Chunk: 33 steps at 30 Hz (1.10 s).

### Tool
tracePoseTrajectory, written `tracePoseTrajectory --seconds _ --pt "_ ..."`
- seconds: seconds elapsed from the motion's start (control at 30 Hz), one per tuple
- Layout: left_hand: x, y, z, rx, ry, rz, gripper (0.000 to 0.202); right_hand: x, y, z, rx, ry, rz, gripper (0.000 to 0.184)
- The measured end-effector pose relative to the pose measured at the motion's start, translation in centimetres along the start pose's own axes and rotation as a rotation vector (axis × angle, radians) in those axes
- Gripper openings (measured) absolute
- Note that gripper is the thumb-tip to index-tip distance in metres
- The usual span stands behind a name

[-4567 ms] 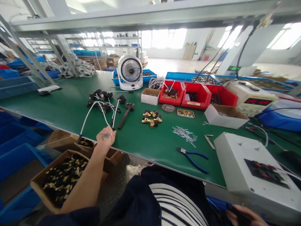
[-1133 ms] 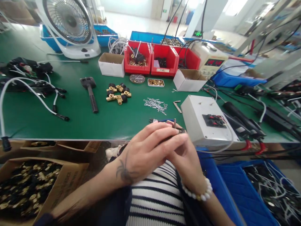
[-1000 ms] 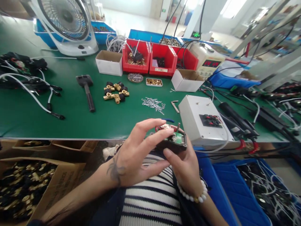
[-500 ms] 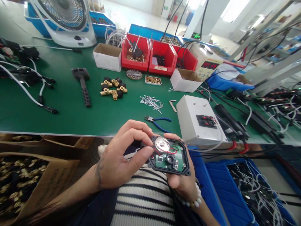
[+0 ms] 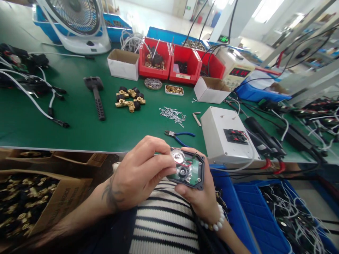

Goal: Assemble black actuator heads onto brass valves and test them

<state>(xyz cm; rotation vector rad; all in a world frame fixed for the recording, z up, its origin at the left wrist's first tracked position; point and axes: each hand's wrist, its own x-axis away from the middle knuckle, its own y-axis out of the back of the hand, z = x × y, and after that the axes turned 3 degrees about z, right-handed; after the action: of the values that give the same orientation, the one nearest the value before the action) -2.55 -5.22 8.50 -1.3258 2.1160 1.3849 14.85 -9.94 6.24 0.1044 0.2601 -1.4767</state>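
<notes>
My right hand is closed around a black plastic housing, held tilted above my lap with its inside facing me. Within it lie a green circuit board, a round silvery disc, thin red and green wires and a black round part. At the housing's left edge my left hand is pinched, thumb against fingers. Those fingertips cover that edge, and what they grip is hidden. Just beyond the hands, blue-handled cutting pliers lie on the green bench.
On the green bench are cotter pins, brass fittings, a black T-shaped handle and a hex key. A grey box stands right, red bins behind. Blue crates sit below right; a carton of fittings sits below left.
My left fingers have gone from spread to pinched at the housing's left edge. The housing has shifted slightly left and up in view, while the bench has drifted slightly right.
</notes>
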Motion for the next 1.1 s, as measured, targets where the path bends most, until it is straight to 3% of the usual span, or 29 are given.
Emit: tracePoseTrajectory --seconds 0.13,0.23,0.3,0.37,0.4,0.5,0.63,0.7,0.8,0.87,0.93,1.03,1.1 --pt "-1.2 0.4 2.9 -0.111 0.075 0.025 0.008 -1.1 0.0 -1.3 0.043 -0.168 -0.094 0.053" --pt "-2.2 1.0 8.1 -0.364 0.290 -0.109 0.018 -2.1 0.2 -2.7 -0.023 -0.325 -0.125 0.042" --pt "-2.5 1.3 12.0 -0.493 0.436 -0.117 0.028 -2.7 0.4 -3.6 -0.073 -0.385 -0.115 0.043" --pt "-2.5 1.4 15.2 -0.531 0.522 -0.062 0.039 -3.2 0.4 -4.3 -0.149 -0.438 -0.098 0.055" --pt "-2.4 1.3 16.3 -0.567 0.583 0.025 0.044 -3.3 0.3 -4.6 -0.197 -0.465 -0.084 0.066" --pt "-2.0 0.8 17.4 -0.606 0.640 0.099 0.053 -3.7 -0.1 -5.1 -0.292 -0.515 -0.015 0.101" --pt "-1.3 0.1 16.5 -0.599 0.650 0.071 0.038 -3.3 0.0 -5.4 -0.189 -0.465 0.013 0.115" --pt "-1.1 0.0 15.9 -0.572 0.657 0.037 0.030 -3.0 0.3 -5.5 -0.080 -0.448 -0.038 0.105" --pt "-0.8 0.1 14.2 -0.512 0.663 -0.056 0.033 -2.3 0.6 -4.8 0.055 -0.364 -0.124 0.070" --pt "-0.7 0.2 12.1 -0.371 0.617 -0.129 0.036 -2.0 0.5 -4.1 0.075 -0.256 -0.140 0.049" --pt "-0.6 0.1 9.2 -0.061 0.488 -0.233 0.038 -1.7 0.2 -3.2 0.057 -0.155 -0.109 0.042" --pt "-0.5 -0.7 4.7 0.192 0.392 -0.270 0.041 -1.3 -0.3 -2.4 0.087 -0.029 -0.028 0.056" --pt "-0.5 -1.4 2.3 0.238 0.348 -0.271 0.045 -0.9 -0.3 -2.1 0.196 0.050 0.011 0.063"
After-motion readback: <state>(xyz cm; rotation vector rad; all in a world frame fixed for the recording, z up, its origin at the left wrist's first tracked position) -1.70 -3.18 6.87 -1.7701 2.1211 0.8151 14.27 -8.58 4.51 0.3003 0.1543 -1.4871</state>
